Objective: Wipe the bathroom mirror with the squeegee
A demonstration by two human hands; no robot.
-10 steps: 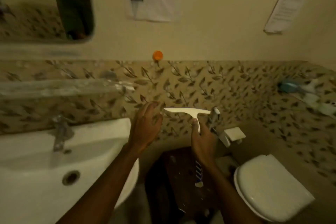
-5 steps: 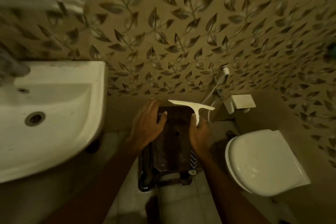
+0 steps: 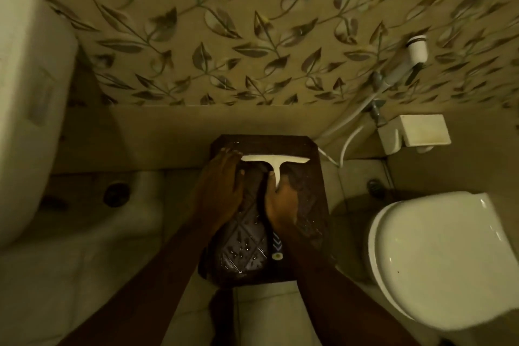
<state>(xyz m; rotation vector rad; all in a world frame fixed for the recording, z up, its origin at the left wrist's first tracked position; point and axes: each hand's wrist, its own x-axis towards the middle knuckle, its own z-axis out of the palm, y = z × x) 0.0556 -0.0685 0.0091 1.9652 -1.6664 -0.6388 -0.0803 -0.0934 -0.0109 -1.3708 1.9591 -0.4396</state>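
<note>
While the fingers (image 3: pixel 276 177) of the right hand (image 3: pixel 280 205) wrap around the stem of the squeegee (image 3: pixel 275 161), the white T-shaped tool sits at the centre of the frame, its long flat blade lying crosswise over the far end of a dark stool (image 3: pixel 314 177). Just beside it, the left hand (image 3: pixel 220 191) lies flat, its fingers pressed together and stretched forward, the tips meeting the left end of the blade. Whether the blade touches the stool top cannot be told.

No readable writing shows; a narrow strip (image 3: pixel 276 246) below the right wrist carries pale chevron marks and a round emblem, too small to read.

Glossy and dark brown, the stool has a quilted diamond pattern on top, dotted with wet glints. Behind it rises a wall (image 3: pixel 252 36) of beige tile printed with grey leaves on vines. A smooth white sink (image 3: pixel 31 93) bulges at the left edge, and a closed white toilet (image 3: pixel 438 258) fills the lower right. Upper right, a hand sprayer (image 3: pixel 407 62) with a pale hose hangs above a boxy white holder (image 3: pixel 415 132).
</note>
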